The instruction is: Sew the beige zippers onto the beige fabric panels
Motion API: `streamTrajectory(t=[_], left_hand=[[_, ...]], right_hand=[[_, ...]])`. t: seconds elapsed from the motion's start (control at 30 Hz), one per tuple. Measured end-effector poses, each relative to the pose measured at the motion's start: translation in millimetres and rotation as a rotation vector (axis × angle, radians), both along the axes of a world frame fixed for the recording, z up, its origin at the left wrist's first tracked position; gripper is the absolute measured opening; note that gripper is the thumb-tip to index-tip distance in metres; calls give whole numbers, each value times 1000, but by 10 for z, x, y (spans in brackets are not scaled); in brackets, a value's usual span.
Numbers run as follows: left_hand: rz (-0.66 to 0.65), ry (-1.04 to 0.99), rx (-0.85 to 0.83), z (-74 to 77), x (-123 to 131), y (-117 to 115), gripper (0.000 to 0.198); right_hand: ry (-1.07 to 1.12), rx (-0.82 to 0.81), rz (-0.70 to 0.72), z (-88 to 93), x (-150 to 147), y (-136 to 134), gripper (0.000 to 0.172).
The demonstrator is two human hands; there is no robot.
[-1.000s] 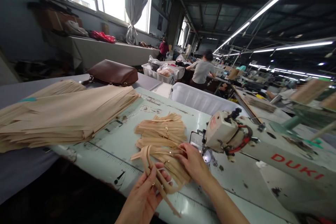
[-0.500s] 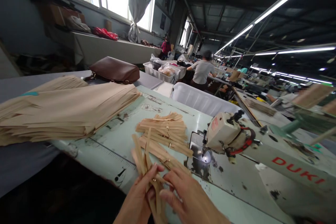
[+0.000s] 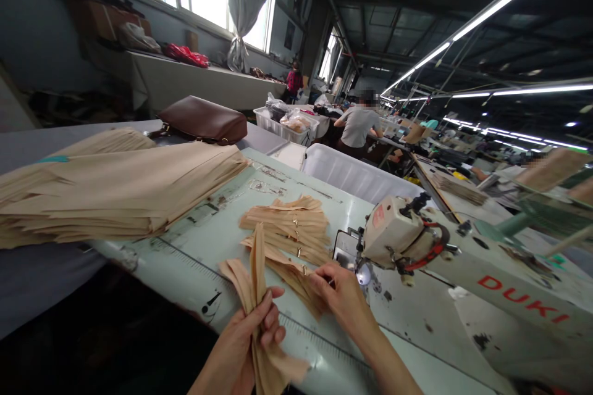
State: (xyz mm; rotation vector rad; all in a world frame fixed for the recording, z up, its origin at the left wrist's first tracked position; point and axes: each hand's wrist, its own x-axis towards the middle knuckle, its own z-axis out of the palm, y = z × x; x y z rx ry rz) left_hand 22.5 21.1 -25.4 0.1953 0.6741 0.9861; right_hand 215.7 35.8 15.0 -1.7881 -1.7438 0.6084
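Right hand (image 3: 340, 296) returned to straps (image 3: 290, 231) on pale-green table (image 3: 194, 247).

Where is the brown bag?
In the head view, the brown bag lies far back on the left side of the table, just behind the big stack of tan fabric and left of the white bin.
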Motion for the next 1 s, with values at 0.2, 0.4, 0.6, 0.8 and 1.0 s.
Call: streamTrajectory(t=[0.2, 0.4, 0.6, 0.8, 1.0], left_hand=[[-56, -104, -39, 90, 95, 16, 36], [-36, -185, -21, 179, 94, -6, 29], [85, 57, -88, 178, -2, -40, 26], [165, 79, -100, 191, -92, -29, 9], [81, -19, 15, 87, -38, -11, 15]], right_hand=[[136, -45, 82, 40, 8, -73, 41], [178, -158, 247, 116, -147, -290, 44], [-19, -88, 12, 51, -176, -166, 29], [-166, -18, -26, -60, -172, 26, 7], [8, 37, -89, -33, -121, 32, 7]])
